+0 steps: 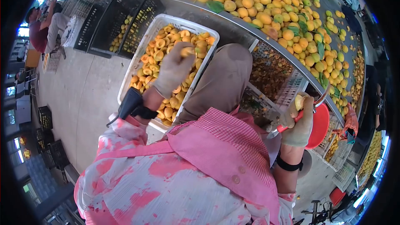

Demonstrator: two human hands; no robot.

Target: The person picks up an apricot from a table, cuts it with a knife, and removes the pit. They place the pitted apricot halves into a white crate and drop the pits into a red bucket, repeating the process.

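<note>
My left hand [177, 67], in a pale glove, hangs over a white crate [210, 37] filled with cut apricot halves [158, 56]. Its fingers are closed around an apricot half [187, 52], slightly blurred. My right hand [301, 125], gloved too, is off to the right in front of a red basin [320, 127]. It grips a red-handled tool [298, 116] with a metal blade at the lower end and a curved metal piece above. A pale yellow apricot piece [299, 101] sits between the thumb and fingers of that same hand.
A metal-edged sorting table [333, 21] heaped with whole apricots [266, 16] curves across the top. Below it a crate [291, 89] holds brown pits and scraps. Black crates [104, 25] stand to the left, near a seated person [48, 27]. My knee [229, 64] lies between the crates.
</note>
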